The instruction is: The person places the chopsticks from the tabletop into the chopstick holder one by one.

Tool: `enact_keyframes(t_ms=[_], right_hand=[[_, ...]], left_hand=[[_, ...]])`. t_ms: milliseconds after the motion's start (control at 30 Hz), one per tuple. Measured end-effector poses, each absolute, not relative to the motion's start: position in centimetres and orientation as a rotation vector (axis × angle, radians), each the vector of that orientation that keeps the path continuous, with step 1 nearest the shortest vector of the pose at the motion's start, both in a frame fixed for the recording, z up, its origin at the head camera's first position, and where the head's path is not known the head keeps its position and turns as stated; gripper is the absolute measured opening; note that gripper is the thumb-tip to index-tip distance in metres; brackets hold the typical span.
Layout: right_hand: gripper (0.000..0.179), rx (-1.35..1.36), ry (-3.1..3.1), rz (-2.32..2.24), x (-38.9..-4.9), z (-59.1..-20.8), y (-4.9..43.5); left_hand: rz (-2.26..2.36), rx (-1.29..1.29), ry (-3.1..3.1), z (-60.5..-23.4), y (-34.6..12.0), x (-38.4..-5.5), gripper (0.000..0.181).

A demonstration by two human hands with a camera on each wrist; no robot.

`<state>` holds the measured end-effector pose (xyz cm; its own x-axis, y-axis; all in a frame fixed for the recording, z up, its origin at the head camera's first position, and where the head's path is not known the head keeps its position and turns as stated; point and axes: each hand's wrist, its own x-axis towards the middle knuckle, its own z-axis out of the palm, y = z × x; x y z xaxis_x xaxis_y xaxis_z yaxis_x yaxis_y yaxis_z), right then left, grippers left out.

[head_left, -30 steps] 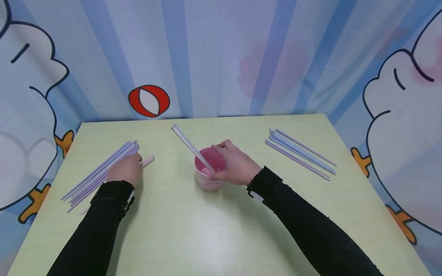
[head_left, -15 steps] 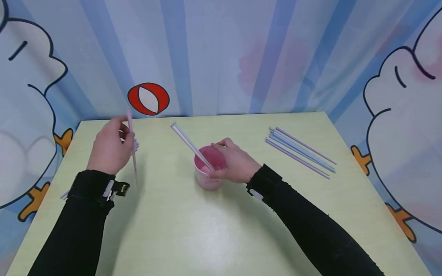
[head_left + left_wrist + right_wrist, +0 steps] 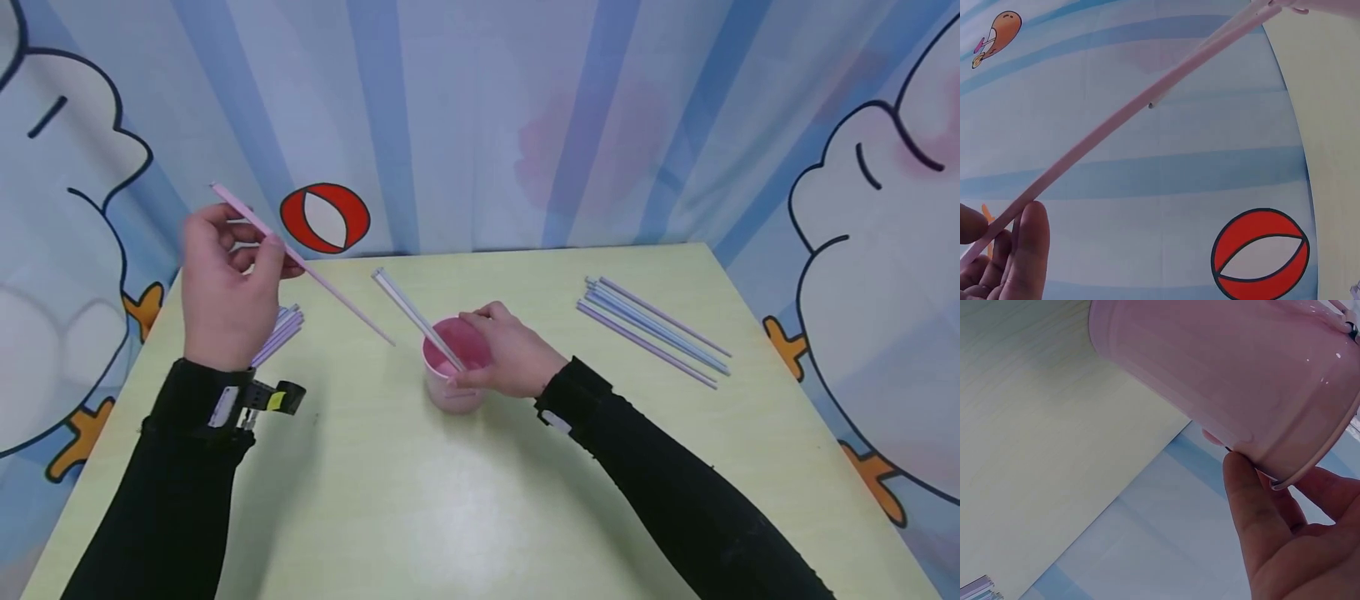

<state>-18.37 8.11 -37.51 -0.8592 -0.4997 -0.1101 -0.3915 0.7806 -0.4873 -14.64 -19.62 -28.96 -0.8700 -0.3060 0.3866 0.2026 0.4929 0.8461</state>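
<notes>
My left hand (image 3: 228, 292), raised above the table's far left, pinches a long pink straw (image 3: 345, 302) between thumb and fingers. The straw slants down to the right, its lower end pointing toward a small pink bucket (image 3: 450, 396). In the left wrist view, the pink straw (image 3: 1104, 128) runs from the fingertips to the upper right. With my right hand (image 3: 517, 354) I grip the bucket's rim from the right, thumb at the near side. A few pale straws (image 3: 411, 307) stand in the bucket, leaning left. In the right wrist view, fingers hold the bucket (image 3: 1210, 375) by its edge.
A bundle of purple straws (image 3: 279, 335) lies on the table (image 3: 450, 517) at left, partly hidden by my left hand and wrist. Several blue and purple straws (image 3: 652, 326) lie at the right. A printed curtain (image 3: 465, 125) stands behind the table's far edge.
My left hand has lifted the pink straw from beside the left bundle, moved up and left, and tipped it from near upright to slanting toward the bucket. The right hand stays on the bucket.
</notes>
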Motion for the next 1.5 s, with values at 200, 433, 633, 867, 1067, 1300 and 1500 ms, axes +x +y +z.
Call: enact_keyframes(t_ms=[200,433,633,867,1067,1300,1500], right_hand=[[0.091,-0.699,2.738,-0.675,-18.4,-37.7,8.2],[0.091,-0.696,2.741,-0.669,-18.4,-37.7,8.1],[0.091,-0.707,2.749,-0.672,-18.4,-37.8,8.2],[0.09,-0.71,2.749,-0.671,-18.4,-37.8,8.2],[0.09,-0.713,2.748,-0.67,-18.3,-37.7,8.2],[0.09,-0.714,2.754,-0.664,-18.3,-37.7,8.2],[0.091,-0.704,2.755,-0.658,-18.3,-37.8,8.1]], left_hand=[[-1.476,-0.009,-2.16,-29.4,-18.1,-15.1,0.041],[-1.516,-0.028,-2.171,-30.3,-16.9,-15.6,0.04],[-1.508,0.012,-2.251,-31.6,-16.2,-16.0,0.04],[-1.404,0.022,-2.37,-32.9,-15.6,-16.5,0.04],[-1.343,0.029,-2.427,-33.9,-15.2,-16.7,0.04],[-1.309,0.07,-2.503,-34.9,-14.7,-16.7,0.039],[-1.292,0.086,-2.558,-35.7,-14.2,-16.8,0.039]])
